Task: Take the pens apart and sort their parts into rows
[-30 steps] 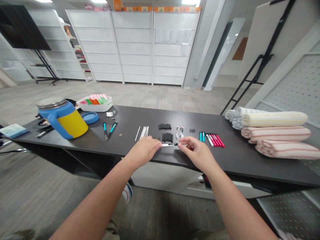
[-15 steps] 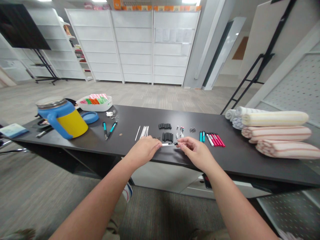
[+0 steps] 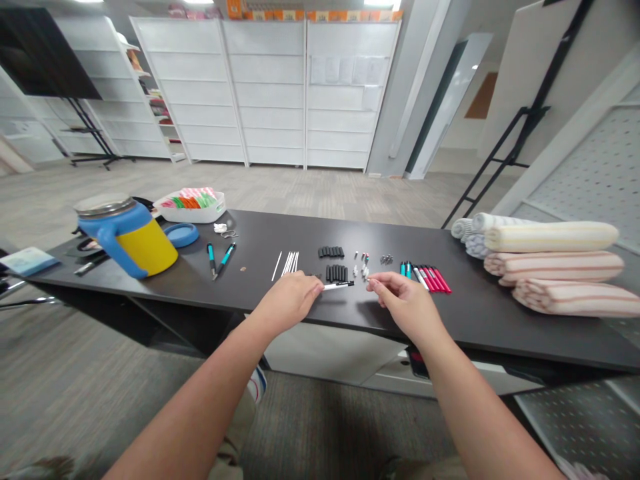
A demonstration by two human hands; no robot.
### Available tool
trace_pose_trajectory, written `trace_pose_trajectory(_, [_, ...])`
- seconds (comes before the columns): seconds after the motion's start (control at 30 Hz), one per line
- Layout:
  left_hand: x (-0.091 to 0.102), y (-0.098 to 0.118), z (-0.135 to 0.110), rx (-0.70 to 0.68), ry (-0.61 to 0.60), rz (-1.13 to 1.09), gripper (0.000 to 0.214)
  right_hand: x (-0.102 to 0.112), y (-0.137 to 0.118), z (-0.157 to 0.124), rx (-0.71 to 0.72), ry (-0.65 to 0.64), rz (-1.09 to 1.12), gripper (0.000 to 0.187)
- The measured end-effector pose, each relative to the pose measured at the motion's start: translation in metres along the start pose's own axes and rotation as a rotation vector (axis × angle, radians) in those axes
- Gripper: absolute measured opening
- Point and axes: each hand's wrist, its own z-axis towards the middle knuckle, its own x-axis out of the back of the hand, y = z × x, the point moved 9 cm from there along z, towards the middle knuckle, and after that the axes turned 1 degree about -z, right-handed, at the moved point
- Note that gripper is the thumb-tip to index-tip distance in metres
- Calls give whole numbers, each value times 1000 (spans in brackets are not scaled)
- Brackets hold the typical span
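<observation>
My left hand (image 3: 295, 299) is closed around a white pen barrel (image 3: 338, 286) with a black clip part, pointing right above the front of the dark table. A short gap away, my right hand (image 3: 397, 293) pinches something tiny near its fingertips, too small to name. Just behind the hands lie two rows of black grip sleeves (image 3: 337, 273), small white pen parts (image 3: 365, 272) and little springs (image 3: 387, 259). Thin white refills (image 3: 290, 263) lie behind my left hand. Teal barrels (image 3: 405, 269) and red barrels (image 3: 440, 279) are lined up beyond my right hand.
Two teal pens (image 3: 223, 260) lie to the left, near a blue and yellow mug (image 3: 145, 243), its blue lid (image 3: 181, 235) and a white basket (image 3: 193, 215) of colourful packets. Rolled towels (image 3: 555, 263) are stacked at the table's right end.
My right hand has moved right, away from the white pen barrel, leaving its black end uncovered. My left hand still holds the barrel in nearly the same place.
</observation>
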Motion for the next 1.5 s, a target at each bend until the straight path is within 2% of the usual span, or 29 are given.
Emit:
trace_pose_trajectory(0.1, [2,-1,-1,14,14,23,38,17,-7,6,24,45,-116,40])
trace_pose_trajectory(0.2, [4,-2,-1,36,32,28,38,40,-36,24,151,134,-411,26])
trace_pose_trajectory(0.27, [6,-2,-1,39,39,31,38,41,-56,45,260,101,-594,20])
trace_pose_trajectory(0.33, [7,-1,-1,39,46,42,39,34,-67,71,308,35,-729,18])
trace_pose_trajectory(0.43, [8,-2,-2,42,56,48,38,2,-72,102,394,-192,-880,16])
trace_pose_trajectory(0.5, [8,-3,-2,45,59,40,38,-21,-73,113,457,-320,-970,19])
trace_pose_trajectory(0.6, [9,-4,-3,46,61,26,38,-43,-73,123,503,-396,-1073,30])
trace_pose_trajectory(0.77, [8,-4,-3,44,63,11,37,-61,-74,129,562,-446,-1130,35])
trace_pose_trajectory(0.9, [7,-5,-4,40,65,-5,37,-66,-70,132,562,-467,-1137,35])
trace_pose_trajectory(1.13, [7,-7,-5,49,62,-41,36,-65,-62,133,535,-511,-1119,34])
trace_pose_trajectory(1.5, [6,-7,-3,61,63,-40,34,-60,-67,122,574,-600,-1171,29])
